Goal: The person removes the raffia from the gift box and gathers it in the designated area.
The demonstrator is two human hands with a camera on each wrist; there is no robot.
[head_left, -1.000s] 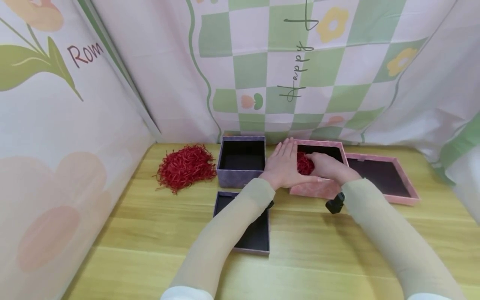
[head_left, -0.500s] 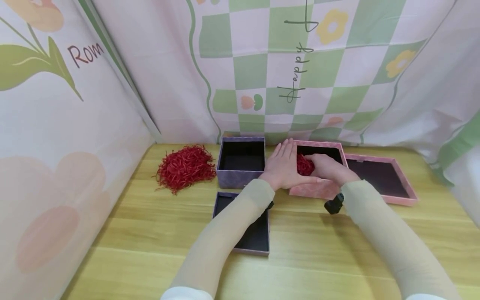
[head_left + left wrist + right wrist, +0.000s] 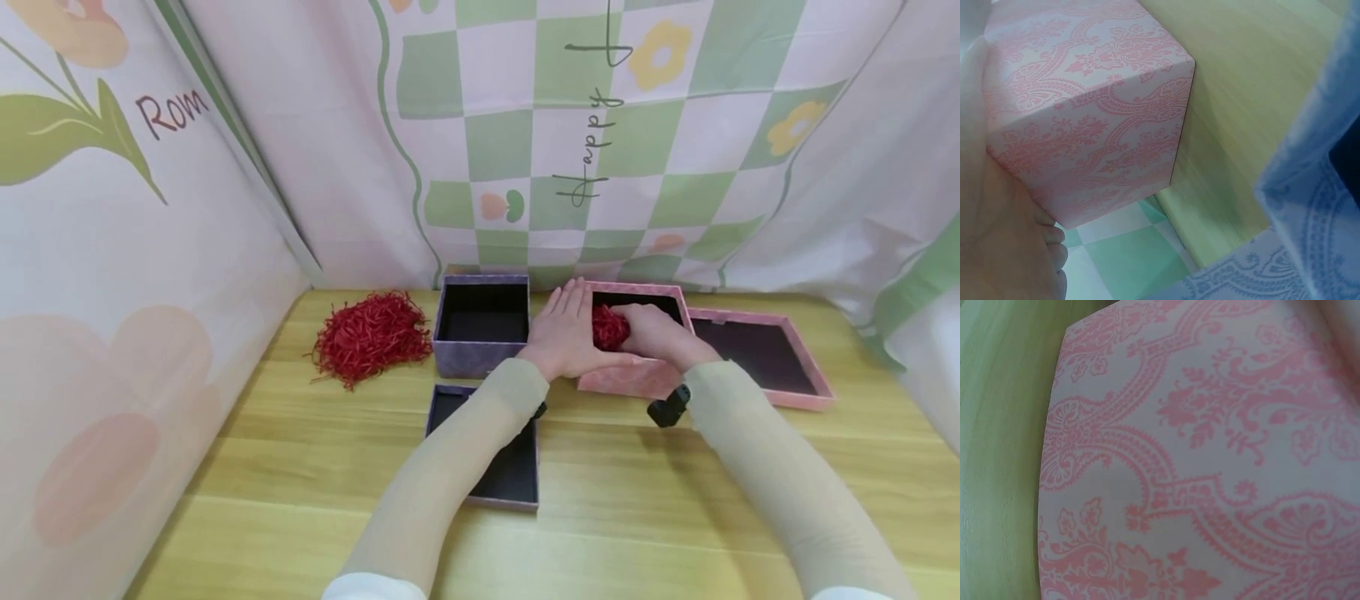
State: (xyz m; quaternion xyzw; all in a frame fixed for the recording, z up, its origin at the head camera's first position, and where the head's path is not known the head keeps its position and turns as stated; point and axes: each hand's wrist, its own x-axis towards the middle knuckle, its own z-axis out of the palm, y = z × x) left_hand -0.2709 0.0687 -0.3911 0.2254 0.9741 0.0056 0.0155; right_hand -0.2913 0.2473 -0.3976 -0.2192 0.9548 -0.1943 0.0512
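My left hand (image 3: pixel 567 333) lies flat along the left side of the pink patterned box (image 3: pixel 630 379), its fingers straight and its thumb along the front rim. The left wrist view shows that palm and several fingertips (image 3: pixel 1054 250) against the box wall. Reaching over the front rim, my right hand (image 3: pixel 654 333) is inside the box, touching red shredded paper (image 3: pixel 607 327). Its fingertips are hidden in the box, so their grip does not show. Only the outer pink wall (image 3: pixel 1179 456) fills most of the right wrist view.
A purple box (image 3: pixel 480 358) stands just left of the pink one, open-topped with a dark inside. Its lid (image 3: pixel 510 475) lies in front, under my left forearm. Loose red shredded paper (image 3: pixel 371 337) is heaped at left. The pink lid (image 3: pixel 765 354) lies at right.
Both hands keep almost the same places at the pink box. The red shredded paper beside my right fingers shifts very slightly. Little else differs beyond a small camera drift.
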